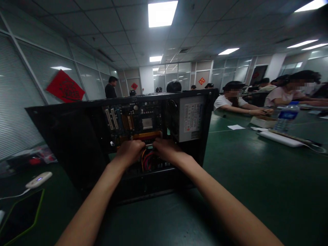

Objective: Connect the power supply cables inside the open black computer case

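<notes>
An open black computer case (58, 136) stands on the table, its open side facing me. Inside sit a motherboard (156, 111) with a square metal-topped processor (147, 123), and orange-yellow slots (150, 135) below it. My left hand (132, 150) is closed, fingertips pinched just under these slots. My right hand (165, 148) is closed too, a short way to the right. A thin pale strip-like part (149, 145) spans the gap between their fingertips; its exact kind is unclear. Colored cables (147, 160) hang below. The power supply (191, 118) fills the upper right corner.
On the left lie a green-edged phone or tablet (23, 215) and a white device (39, 180) with a cable. To the right are a water bottle (288, 116), an open box (263, 121), a white power strip (280, 138) and paper (235, 127). Other people sit beyond.
</notes>
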`<control>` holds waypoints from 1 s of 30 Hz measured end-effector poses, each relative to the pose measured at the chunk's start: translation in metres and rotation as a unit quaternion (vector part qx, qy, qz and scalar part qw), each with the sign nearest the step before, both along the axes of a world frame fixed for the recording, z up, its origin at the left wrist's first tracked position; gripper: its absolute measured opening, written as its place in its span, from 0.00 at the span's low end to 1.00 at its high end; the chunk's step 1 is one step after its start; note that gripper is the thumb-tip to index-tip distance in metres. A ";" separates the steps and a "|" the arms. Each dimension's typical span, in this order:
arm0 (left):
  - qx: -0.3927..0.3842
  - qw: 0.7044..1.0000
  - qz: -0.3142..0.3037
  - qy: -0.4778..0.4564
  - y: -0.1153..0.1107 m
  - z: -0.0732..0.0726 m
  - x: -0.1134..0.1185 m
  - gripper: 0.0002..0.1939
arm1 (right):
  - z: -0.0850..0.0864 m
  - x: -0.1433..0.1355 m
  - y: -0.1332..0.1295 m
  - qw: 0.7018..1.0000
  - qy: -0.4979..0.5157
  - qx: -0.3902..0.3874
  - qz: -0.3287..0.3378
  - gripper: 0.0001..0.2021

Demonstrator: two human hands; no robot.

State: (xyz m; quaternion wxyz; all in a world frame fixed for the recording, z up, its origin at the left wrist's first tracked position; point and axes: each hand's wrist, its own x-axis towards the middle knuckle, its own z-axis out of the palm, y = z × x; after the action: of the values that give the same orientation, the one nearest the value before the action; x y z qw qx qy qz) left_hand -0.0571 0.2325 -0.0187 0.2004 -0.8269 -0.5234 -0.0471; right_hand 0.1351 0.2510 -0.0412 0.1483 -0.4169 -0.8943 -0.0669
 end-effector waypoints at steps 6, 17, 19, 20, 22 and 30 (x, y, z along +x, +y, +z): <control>-0.009 1.000 0.012 -0.013 -0.002 -0.002 0.001 0.10 | -0.004 -0.003 0.002 0.999 0.025 -0.010 0.020 0.09; -0.021 0.999 0.041 0.017 -0.011 0.002 0.007 0.13 | -0.007 -0.002 0.002 0.999 0.041 -0.005 0.032 0.09; -0.020 0.998 0.051 0.019 -0.010 0.001 0.006 0.13 | -0.007 -0.002 0.002 0.998 0.045 -0.002 0.039 0.09; -0.018 0.998 0.057 0.019 -0.009 0.000 0.005 0.12 | -0.007 -0.001 0.002 0.998 0.047 0.001 0.044 0.08; -0.014 0.998 0.059 0.019 -0.007 -0.002 0.004 0.12 | -0.007 -0.001 0.002 0.998 0.048 0.002 0.048 0.08; -0.004 0.998 0.059 0.039 -0.008 0.001 0.009 0.14 | -0.004 -0.001 0.000 0.998 0.059 -0.005 0.038 0.09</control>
State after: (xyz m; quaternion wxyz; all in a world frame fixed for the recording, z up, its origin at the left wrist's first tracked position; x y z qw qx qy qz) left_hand -0.0478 0.2246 -0.0181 0.2199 -0.7968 -0.5629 -0.0010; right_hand 0.1340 0.2506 -0.0454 0.2009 -0.3863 -0.8997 -0.0320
